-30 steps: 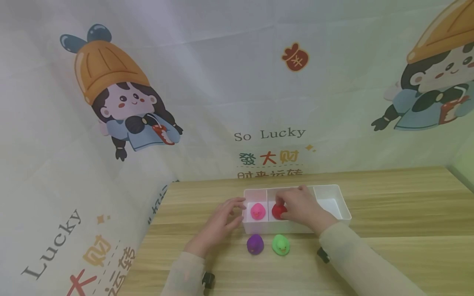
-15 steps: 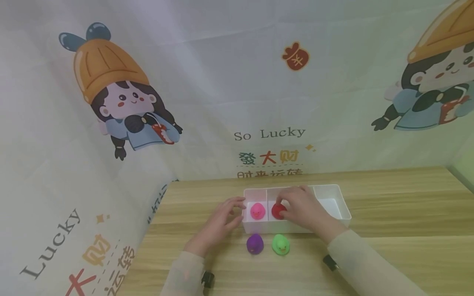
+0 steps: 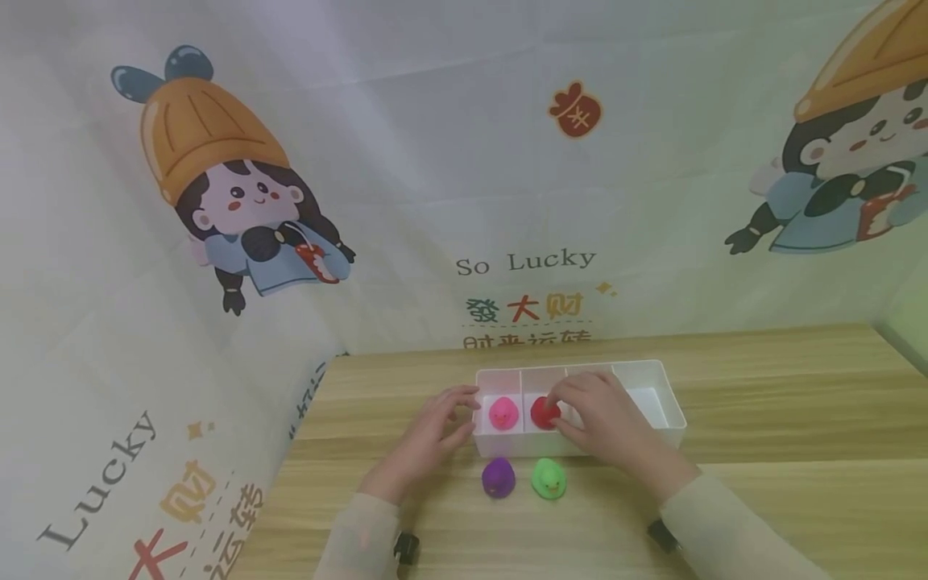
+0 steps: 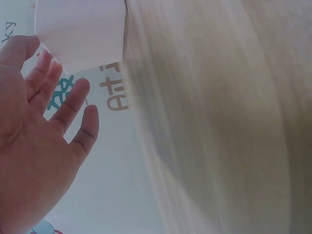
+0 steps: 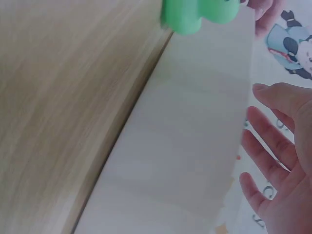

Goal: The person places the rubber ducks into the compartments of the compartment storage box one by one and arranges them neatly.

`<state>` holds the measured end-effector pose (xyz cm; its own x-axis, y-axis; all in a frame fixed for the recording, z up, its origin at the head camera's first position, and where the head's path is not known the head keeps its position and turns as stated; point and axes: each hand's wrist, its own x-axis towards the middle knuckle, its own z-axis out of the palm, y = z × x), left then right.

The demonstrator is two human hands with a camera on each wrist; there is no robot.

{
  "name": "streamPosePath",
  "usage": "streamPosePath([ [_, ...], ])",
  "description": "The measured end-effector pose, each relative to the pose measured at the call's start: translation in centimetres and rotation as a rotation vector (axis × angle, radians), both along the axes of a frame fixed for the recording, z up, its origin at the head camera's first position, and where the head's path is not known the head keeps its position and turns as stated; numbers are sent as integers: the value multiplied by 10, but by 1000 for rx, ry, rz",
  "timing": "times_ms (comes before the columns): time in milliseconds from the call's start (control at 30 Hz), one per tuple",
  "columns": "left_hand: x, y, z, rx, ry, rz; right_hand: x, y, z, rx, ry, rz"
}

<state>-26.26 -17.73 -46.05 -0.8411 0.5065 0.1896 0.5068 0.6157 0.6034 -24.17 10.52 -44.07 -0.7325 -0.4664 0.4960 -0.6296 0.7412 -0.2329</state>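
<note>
A white divided box (image 3: 507,443) stands on the wooden table. In its leftmost compartment sits a pink toy duck (image 3: 503,414). The compartment beside it holds a red toy duck (image 3: 544,413), partly covered by my right hand (image 3: 602,415). That hand's thumb and fingers are spread apart, gripping nothing in the right wrist view. With relaxed fingers, my left hand (image 3: 435,431) rests at the box's left end; its thumb (image 4: 30,46) meets the edge there. In front of the box are a purple toy duck (image 3: 499,478) and a green toy duck (image 3: 548,479).
Behind the wooden table (image 3: 783,403) hangs a pale printed cloth (image 3: 406,177), which also covers the left side. The box's rightmost compartment (image 3: 656,407) shows its bare floor. Each wrist bears a small black device, such as the left one (image 3: 407,548).
My right hand has loosened from the red duck and drawn slightly to the right, leaving the duck in its compartment. The left hand has stayed at the box's end.
</note>
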Motion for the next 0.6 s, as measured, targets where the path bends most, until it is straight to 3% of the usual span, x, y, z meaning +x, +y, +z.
streamPosePath([
  [200,0,-1,-2,-1,-7,4,12,-2,5,-27,4,30],
  [433,-1,0,-2,-2,15,-1,22,-1,2,-83,12,95],
  [600,-1,0,-2,-6,-5,13,28,-1,-1,-87,6,97],
])
